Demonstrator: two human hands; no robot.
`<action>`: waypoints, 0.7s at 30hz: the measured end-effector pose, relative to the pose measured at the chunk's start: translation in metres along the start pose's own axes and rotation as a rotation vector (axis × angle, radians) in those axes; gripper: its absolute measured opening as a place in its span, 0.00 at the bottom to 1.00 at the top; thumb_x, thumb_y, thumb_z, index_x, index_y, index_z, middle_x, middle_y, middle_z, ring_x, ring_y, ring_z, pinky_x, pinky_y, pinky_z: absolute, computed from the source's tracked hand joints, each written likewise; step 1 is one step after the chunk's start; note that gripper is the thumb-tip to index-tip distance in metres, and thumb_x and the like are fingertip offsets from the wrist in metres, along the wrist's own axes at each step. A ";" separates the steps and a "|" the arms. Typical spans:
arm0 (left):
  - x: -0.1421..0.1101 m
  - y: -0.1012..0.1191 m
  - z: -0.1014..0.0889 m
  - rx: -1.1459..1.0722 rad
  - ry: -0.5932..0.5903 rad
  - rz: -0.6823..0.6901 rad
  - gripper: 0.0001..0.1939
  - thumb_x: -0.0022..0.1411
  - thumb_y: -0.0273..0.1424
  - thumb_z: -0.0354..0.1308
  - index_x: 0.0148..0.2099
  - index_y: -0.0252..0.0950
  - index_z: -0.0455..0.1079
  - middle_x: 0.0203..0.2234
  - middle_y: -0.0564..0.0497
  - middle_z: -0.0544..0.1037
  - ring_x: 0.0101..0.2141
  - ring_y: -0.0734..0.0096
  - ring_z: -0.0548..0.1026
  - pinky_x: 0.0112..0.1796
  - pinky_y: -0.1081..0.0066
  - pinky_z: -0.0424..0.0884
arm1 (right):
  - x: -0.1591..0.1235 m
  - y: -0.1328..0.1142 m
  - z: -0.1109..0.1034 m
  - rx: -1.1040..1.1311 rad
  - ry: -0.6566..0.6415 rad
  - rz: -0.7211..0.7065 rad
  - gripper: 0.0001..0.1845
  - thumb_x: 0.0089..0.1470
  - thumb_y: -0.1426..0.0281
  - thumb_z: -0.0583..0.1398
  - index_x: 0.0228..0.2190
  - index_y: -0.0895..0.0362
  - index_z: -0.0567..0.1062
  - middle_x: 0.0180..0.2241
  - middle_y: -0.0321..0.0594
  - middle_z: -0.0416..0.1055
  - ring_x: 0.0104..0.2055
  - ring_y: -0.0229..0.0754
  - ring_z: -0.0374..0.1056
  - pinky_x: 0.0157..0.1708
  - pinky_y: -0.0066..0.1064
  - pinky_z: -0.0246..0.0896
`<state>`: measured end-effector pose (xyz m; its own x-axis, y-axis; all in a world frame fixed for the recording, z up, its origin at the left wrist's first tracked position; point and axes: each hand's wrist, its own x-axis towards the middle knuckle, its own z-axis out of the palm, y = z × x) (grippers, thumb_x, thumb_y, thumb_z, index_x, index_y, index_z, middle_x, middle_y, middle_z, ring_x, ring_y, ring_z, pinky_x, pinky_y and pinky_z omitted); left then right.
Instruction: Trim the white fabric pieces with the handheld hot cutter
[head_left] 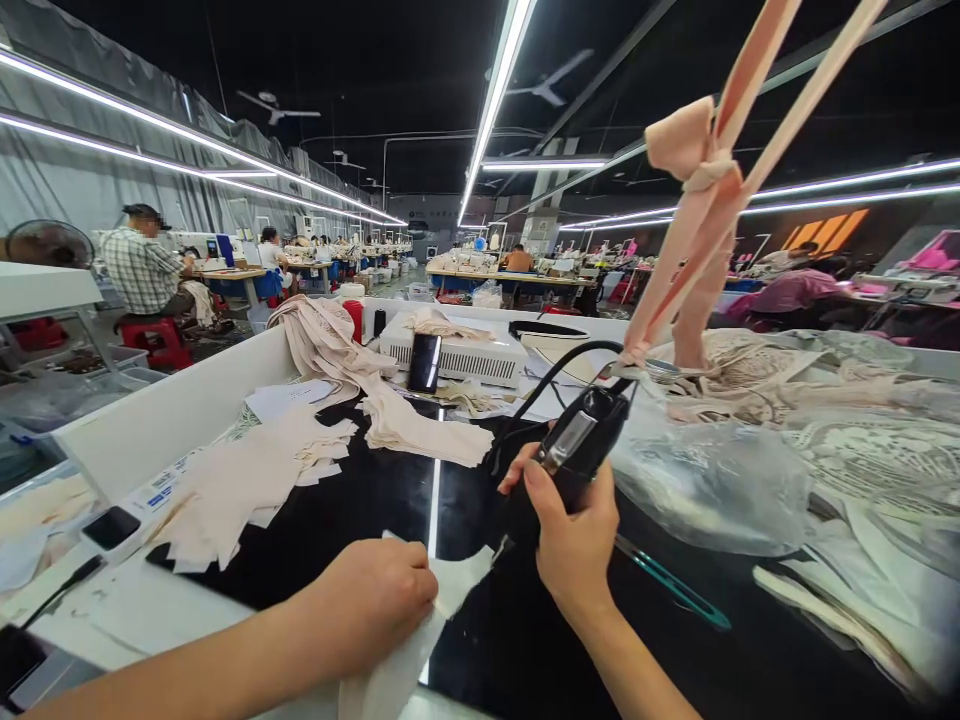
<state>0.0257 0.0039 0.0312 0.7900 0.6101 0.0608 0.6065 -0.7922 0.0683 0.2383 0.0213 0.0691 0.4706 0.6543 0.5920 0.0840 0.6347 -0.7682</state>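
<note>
The left hand, fingers curled together, pinches a piece of pale cloth over the glossy black tabletop. The right hand wraps round a black corded tool, its lower end near the cloth's tip. A thin teal tool lies just beside the right wrist. Farther back, a cloth pile lies left, a clear plastic bag right. Beyond, a phone leans against a white box; well apart, a person sits on a red stool.

The cloth looks matt, the handheld tool partly metal, the tabletop glossy.
</note>
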 end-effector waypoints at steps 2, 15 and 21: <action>0.002 0.006 -0.003 -0.024 -0.043 -0.019 0.08 0.75 0.26 0.62 0.39 0.37 0.79 0.36 0.51 0.82 0.31 0.67 0.81 0.31 0.70 0.69 | 0.001 0.001 0.001 0.010 0.000 -0.010 0.17 0.54 0.59 0.74 0.36 0.52 0.73 0.27 0.30 0.79 0.22 0.37 0.73 0.25 0.30 0.75; 0.011 0.012 -0.015 -0.260 -0.105 -0.162 0.04 0.70 0.26 0.67 0.45 0.39 0.82 0.40 0.51 0.84 0.37 0.62 0.83 0.37 0.70 0.72 | -0.006 -0.007 -0.003 0.026 -0.014 0.027 0.19 0.54 0.57 0.74 0.38 0.51 0.75 0.28 0.30 0.79 0.23 0.37 0.73 0.26 0.30 0.75; 0.013 -0.003 -0.007 -0.215 0.075 -0.083 0.06 0.70 0.30 0.72 0.45 0.38 0.78 0.39 0.52 0.82 0.40 0.63 0.82 0.41 0.70 0.74 | -0.008 -0.005 -0.003 0.024 -0.030 0.020 0.17 0.56 0.58 0.73 0.36 0.51 0.73 0.29 0.30 0.78 0.23 0.37 0.72 0.26 0.30 0.73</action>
<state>0.0339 0.0142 0.0383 0.7244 0.6791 0.1189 0.6298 -0.7220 0.2864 0.2367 0.0119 0.0676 0.4457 0.6784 0.5840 0.0537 0.6310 -0.7739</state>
